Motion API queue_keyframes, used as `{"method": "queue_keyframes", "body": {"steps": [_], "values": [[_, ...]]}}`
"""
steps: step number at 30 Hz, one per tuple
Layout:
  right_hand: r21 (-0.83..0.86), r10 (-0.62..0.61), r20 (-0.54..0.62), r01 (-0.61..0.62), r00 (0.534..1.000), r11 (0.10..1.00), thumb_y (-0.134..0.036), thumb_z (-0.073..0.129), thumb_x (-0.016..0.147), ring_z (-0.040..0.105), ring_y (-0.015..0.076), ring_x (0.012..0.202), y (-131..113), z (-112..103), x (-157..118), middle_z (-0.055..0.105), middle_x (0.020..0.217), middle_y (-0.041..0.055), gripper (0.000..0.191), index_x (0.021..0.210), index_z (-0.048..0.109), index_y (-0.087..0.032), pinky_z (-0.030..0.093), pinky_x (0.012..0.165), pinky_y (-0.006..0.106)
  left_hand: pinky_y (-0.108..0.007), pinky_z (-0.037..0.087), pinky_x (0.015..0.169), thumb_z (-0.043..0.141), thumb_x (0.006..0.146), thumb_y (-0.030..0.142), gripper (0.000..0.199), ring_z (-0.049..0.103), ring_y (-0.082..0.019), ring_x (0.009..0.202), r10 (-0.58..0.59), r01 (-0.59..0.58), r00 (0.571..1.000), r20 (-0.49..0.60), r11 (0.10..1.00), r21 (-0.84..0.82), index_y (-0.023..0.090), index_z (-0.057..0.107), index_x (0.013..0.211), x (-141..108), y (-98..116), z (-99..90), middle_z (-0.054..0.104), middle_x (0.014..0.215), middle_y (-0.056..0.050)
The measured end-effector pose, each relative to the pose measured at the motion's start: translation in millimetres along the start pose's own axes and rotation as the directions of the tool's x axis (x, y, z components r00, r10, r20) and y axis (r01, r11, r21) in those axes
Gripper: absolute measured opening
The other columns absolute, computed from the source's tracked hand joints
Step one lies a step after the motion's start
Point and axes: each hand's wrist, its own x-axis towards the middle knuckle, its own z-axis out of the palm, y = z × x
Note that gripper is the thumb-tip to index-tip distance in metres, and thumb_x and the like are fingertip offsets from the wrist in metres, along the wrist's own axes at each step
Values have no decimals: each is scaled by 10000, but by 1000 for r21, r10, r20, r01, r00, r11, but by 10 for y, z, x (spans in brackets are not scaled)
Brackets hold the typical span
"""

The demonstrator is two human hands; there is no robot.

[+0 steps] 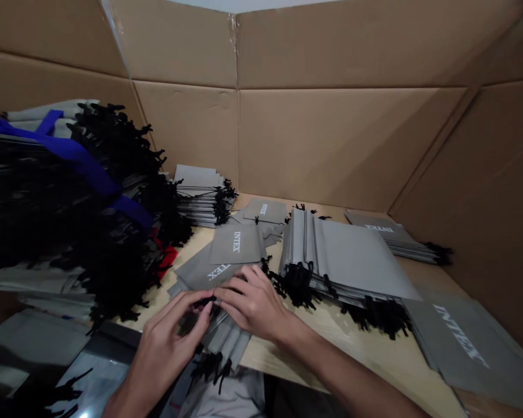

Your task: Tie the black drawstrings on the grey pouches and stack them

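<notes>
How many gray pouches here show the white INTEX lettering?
5 drawstring pouches, though others may be hidden: one at back centre, one just below it, one lower left of that, one at back right, and one at front right.

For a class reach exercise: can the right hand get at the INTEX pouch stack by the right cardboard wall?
Probably yes, with a stretch. The wide pouch stack lies between the right hand and the far stack, but it is low enough to reach over.

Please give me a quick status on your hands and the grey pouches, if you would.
Left hand at black drawcord. Right hand on grey pouch. Bundled pouch pile to the left, apart from hands.
</notes>
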Motion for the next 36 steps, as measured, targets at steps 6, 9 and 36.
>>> {"method": "queue_keyframes", "body": {"steps": [6,9,36], "values": [[-19,13,40,-12,999,1000,-252,725,1068,613,231,990,-11,-21,-7,775,1032,54,186,1251,720,-219,428,829,382,-212,663,754,836,970,408,220,806,-186,830,-106,104,994,-14,989,-102,286,823,1153,-39,-77,27,857,1050,-18],[-19,7,35,-6,999,1000,-292,720,1080,602,229,1008,-17,-41,6,779,1059,50,153,1218,728,-225,430,829,382,-211,665,771,818,982,380,157,816,-190,859,-112,109,994,-14,987,-120,289,840,1107,-32,-72,30,861,1050,-16],[-184,-238,95,252,967,950,-133,690,901,446,218,842,134,-42,-96,645,876,21,151,1040,669,-186,261,720,383,-213,674,642,924,777,337,169,826,-207,661,-404,431,901,161,778,-457,211,881,881,62,-50,67,865,769,-49]]}}
